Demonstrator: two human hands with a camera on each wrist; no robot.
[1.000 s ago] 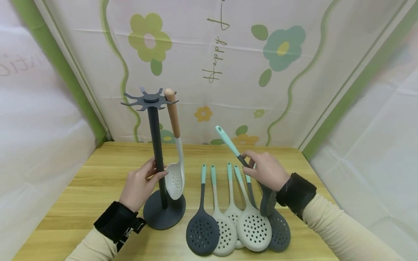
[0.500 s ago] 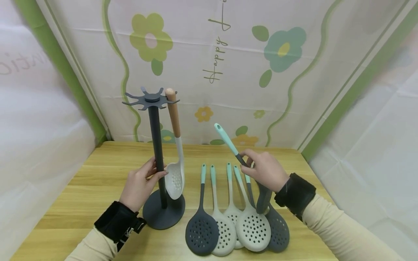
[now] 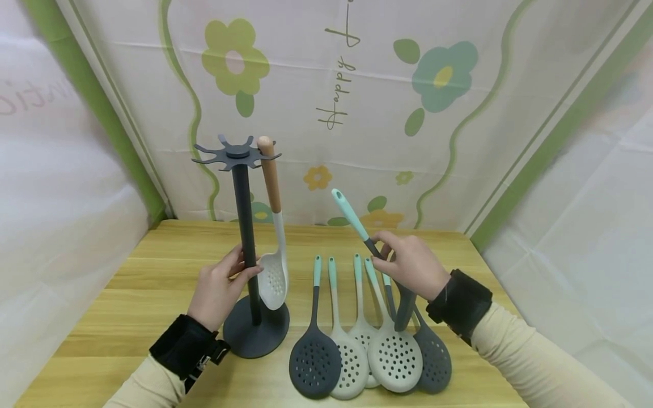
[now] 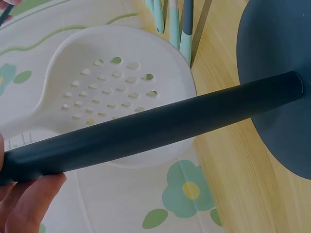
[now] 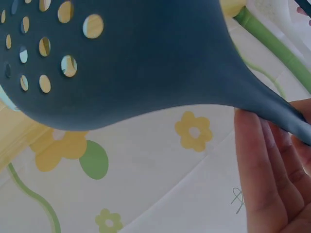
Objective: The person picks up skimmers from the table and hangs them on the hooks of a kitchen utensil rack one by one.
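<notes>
My left hand grips the black pole of an upright utensil stand, thumb across its front. From an arm of the stand's top hangs a white slotted spoon with a wooden handle. My right hand pinches a dark grey skimmer by the neck, its mint handle pointing up and left. In the right wrist view, the perforated head of this skimmer fills the upper left. The head view shows it nearly edge-on, over the utensils on the table.
Several skimmers lie on the wooden table, handles away from me: a dark one at the left, pale ones in the middle, a grey one at the right. A flowered cloth hangs behind the table.
My right hand has moved slightly left and up with the skimmer, whose head has turned from partly visible to nearly edge-on. My left hand stays on the pole.
</notes>
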